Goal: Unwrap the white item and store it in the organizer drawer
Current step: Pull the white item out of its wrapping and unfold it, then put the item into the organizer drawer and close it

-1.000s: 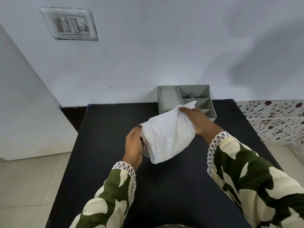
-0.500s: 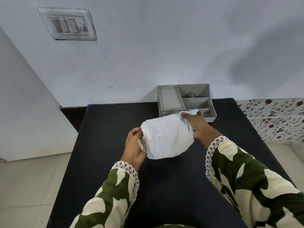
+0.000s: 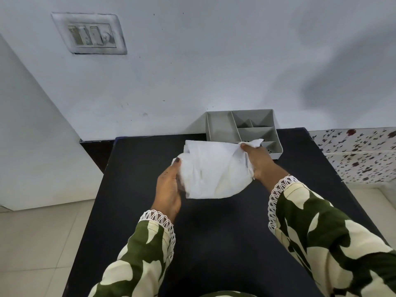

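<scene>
Head view shows one switch plate [image 3: 89, 33] on the pale wall at upper left, one black table [image 3: 137, 211], two hands, one white wrapped bundle [image 3: 214, 170] and one grey organizer drawer [image 3: 242, 129] with several open compartments. At left, the left hand [image 3: 168, 187] comes up from a green-and-cream patterned sleeve with a lace cuff, palm turned inward, thumb laid on the bundle's upper left edge and fingers curled under its left side, gripping the wrapping. Between both hands the white bundle is held over the middle of the table, its wrapping creased and loosely folded; what is inside cannot be seen. At right, the right hand [image 3: 257, 160] reaches in from the matching sleeve, pinching a crumpled corner of the wrapping at the bundle's upper right. Just behind that hand, the organizer drawer stands at the table's far edge against the wall.
</scene>
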